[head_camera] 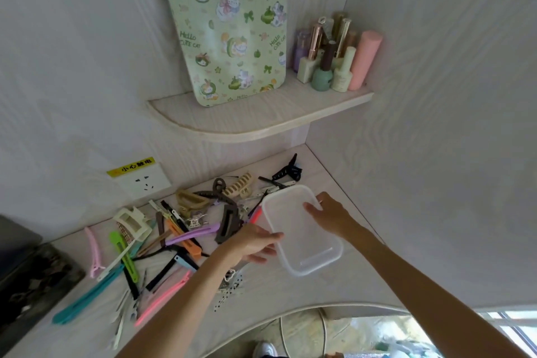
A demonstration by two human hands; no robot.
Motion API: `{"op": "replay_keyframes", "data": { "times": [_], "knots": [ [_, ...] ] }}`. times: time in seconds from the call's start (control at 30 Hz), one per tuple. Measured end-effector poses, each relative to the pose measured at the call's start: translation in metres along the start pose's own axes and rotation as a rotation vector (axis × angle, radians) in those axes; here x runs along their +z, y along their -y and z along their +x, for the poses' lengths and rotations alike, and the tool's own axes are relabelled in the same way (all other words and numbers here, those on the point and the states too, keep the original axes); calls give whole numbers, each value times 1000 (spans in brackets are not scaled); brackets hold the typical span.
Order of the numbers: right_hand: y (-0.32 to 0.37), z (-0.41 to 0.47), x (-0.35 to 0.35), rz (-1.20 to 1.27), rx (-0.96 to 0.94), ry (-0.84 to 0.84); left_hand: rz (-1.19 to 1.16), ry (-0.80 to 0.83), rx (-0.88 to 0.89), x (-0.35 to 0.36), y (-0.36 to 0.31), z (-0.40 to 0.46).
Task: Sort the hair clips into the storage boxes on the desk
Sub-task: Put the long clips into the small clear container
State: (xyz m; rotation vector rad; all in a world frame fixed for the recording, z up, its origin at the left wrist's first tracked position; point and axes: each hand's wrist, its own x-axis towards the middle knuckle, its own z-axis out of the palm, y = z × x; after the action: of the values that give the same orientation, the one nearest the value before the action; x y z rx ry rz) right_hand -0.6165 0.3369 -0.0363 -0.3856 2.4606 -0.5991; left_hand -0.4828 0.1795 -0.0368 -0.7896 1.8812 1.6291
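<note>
Near the tabletop's right back corner, our left hand (255, 243) and right hand (329, 215) grip the storage box (302, 237); we should set it level beside the hair clips (186, 229)

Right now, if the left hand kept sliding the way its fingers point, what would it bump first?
The left hand points right, already touching the clear plastic storage box; it meets that box first.
</note>
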Motion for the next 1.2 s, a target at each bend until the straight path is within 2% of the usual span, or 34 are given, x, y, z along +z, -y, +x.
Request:
{"op": "replay_keyframes", "data": {
  "times": [0.1, 0.2, 0.6, 0.67, 0.73, 0.87, 0.97, 1.1, 1.2],
  "knots": [
    [7, -15, 22, -53, -12, -179, 157, -4, 90, -5, 5, 4],
    [12, -25, 31, -120, -45, -350, 207, -29, 121, -6, 11, 6],
    [9, -24, 37, -208, -53, -451, 172, -232, 430, 17, 35, 12],
    [9, -24, 38, -219, -59, -458, 73, -255, 403, 22, 32, 14],
    [8, -23, 38, -218, -58, -458, -49, -346, 342, 25, 21, 19],
    [8, -22, 39, -238, -63, -476, 114, -698, 284, 36, 2, 28],
    [8, -22, 40, -251, -54, -484, 70, -866, 185, 49, 0, 31],
    [7, -22, 40, -258, -52, -490, -129, -983, 73, 57, 0, 36],
    [7, -22, 41, -268, -51, -491, -183, -1005, 51, 57, 2, 36]
  ]
}}
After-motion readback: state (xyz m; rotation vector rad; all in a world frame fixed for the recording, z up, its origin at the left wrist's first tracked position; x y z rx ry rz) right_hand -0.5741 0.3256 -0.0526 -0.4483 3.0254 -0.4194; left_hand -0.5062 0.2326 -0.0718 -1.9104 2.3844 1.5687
